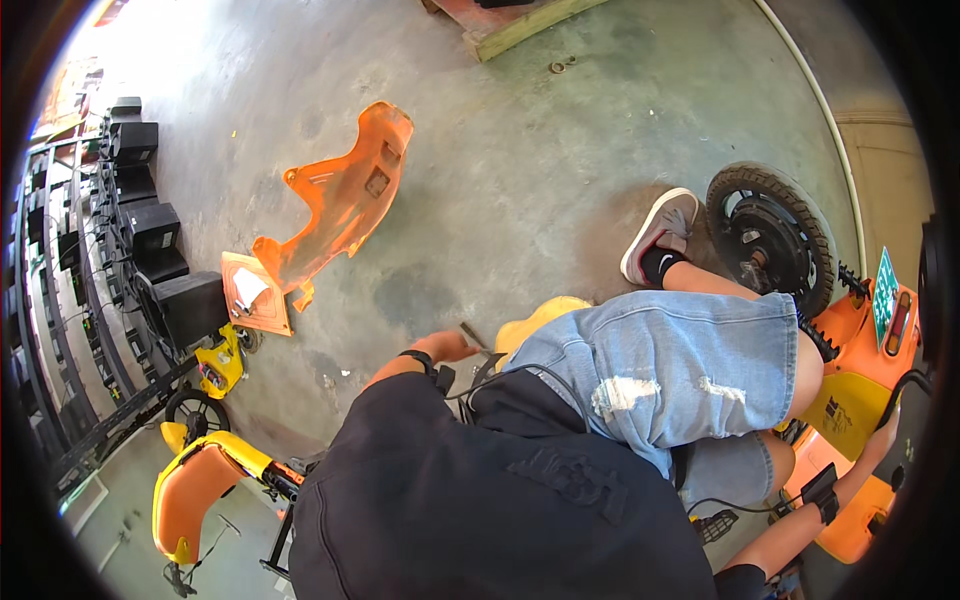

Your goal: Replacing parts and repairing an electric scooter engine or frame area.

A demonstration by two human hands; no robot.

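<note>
L hand (450, 346) was closed round what looked like a thin tool (472, 335), w/ a rounded yellow piece (538, 318) just right of it. R hand (880, 440) was up against the black bar (905, 383) of an orange scooter (868, 362); can't tell if its fingers were closed. Denim shorts (690, 365) were in the way btwn both hands. Tyred wheel (770, 240) stood past R hand; orange shell (350, 205) lay beyond L hand, black boxes (185, 312) farther L.
</note>
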